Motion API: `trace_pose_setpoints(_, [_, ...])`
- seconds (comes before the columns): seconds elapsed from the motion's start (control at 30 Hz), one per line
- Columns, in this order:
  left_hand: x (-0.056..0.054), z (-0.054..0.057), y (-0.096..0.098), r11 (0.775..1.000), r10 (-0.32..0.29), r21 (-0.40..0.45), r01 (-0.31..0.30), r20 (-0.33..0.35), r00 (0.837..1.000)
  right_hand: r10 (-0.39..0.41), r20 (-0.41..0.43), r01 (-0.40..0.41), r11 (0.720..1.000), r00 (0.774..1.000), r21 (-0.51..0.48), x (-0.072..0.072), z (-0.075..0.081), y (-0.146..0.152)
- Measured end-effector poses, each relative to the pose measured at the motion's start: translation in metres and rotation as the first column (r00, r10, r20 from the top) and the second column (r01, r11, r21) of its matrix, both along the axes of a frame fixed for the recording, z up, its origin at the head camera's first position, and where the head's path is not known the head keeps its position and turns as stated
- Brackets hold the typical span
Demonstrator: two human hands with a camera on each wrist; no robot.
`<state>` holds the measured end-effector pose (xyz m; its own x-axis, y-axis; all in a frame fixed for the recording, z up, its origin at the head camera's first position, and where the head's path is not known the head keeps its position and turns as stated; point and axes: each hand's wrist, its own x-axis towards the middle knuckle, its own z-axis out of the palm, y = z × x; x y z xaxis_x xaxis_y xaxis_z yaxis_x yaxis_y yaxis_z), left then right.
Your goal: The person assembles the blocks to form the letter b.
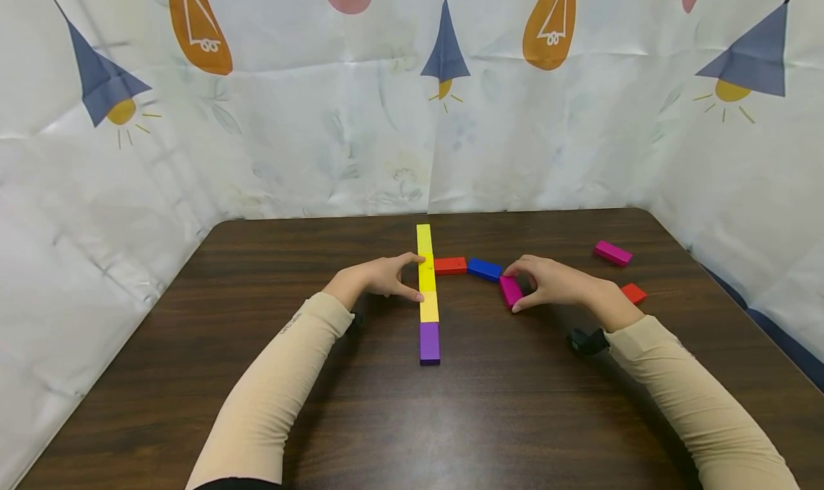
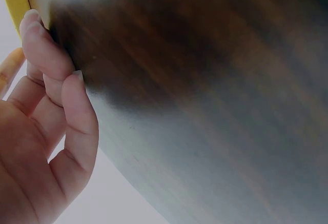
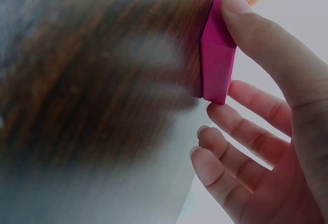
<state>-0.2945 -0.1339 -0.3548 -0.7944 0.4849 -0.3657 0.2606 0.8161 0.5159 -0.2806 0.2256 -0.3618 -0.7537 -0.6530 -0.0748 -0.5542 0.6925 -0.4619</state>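
My right hand (image 1: 547, 282) pinches a magenta block (image 1: 511, 292) between thumb and index finger, low at the tabletop. The block's upper end is close by a blue block (image 1: 484, 269), whose other end is near a red block (image 1: 450, 265). A straight column holds a pale yellow block (image 1: 424, 238), a yellow block (image 1: 427, 273), an orange-yellow block (image 1: 428, 308) and a purple block (image 1: 429, 343). With its thumb and index fingertips, my left hand (image 1: 383, 275) touches the column's left side at the yellow blocks. Its other fingers bend loosely over the table in the left wrist view.
Off to the right on the dark wooden table (image 1: 502, 418) lie a second magenta block (image 1: 613, 253) and an orange-red block (image 1: 634, 293), the latter partly behind the right wrist. A white curtain (image 1: 290, 139) printed with lamps hangs behind the table's far edge.
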Motion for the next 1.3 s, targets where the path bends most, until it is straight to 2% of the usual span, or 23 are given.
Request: trace_pose_setpoints(1.3, [-0.0010, -0.0009, -0.0003, 1.000, 0.002, 0.005, -0.002, 0.003, 1.000, 0.021, -0.010, -0.021, 0.999, 1.000, -0.036, 0.0020, -0.0032, -0.0019])
